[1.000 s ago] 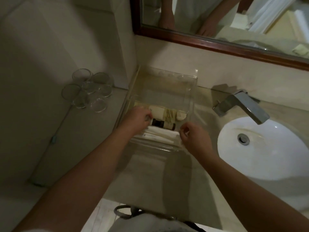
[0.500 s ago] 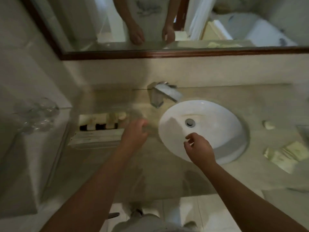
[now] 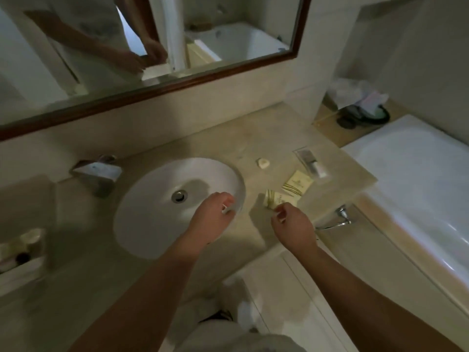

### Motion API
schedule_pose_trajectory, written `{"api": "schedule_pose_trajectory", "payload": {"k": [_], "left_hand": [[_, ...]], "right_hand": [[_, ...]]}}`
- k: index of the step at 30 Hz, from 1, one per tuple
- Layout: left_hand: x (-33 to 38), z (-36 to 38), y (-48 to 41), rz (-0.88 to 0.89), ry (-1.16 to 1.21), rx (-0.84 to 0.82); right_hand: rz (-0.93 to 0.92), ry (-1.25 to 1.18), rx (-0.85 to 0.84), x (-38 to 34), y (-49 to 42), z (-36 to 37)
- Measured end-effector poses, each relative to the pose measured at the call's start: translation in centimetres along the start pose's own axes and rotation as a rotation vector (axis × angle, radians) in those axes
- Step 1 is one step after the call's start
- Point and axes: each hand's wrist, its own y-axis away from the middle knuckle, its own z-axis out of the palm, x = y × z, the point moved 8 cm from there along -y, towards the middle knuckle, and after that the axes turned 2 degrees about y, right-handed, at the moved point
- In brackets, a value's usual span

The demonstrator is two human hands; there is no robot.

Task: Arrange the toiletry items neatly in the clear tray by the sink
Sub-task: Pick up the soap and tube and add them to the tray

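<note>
A bathroom: white sink (image 3: 157,199), wall mirror (image 3: 228,34), bathtub (image 3: 418,186) beside the stone counter (image 3: 266,138).

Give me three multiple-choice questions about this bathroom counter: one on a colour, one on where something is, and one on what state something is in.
1. What colour is the sink basin?
A black; B white; C blue.
2. Where do the yellow packets lie?
A on the counter to the right of the basin; B inside the basin; C in a wicker basket.
3. What state is the basin in?
A brimful of water; B covered by a towel; C empty, with the drain showing.

Answers:
1. B, the bowl is plainly white against the beige counter.
2. A, the packets lie flat on the counter just beyond the right hand.
3. C, the bowl is bare and the drain is in plain sight.
</note>
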Motion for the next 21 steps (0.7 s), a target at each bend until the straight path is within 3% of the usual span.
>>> {"api": "schedule_pose_trajectory", "payload": {"k": [21], "left_hand": [[1.2,9.4,-20.7,-0.115,0.024,-0.067]], "right_hand": [[0.153,0.130,-0.024,8.9,-18.1,-6.2]]}}
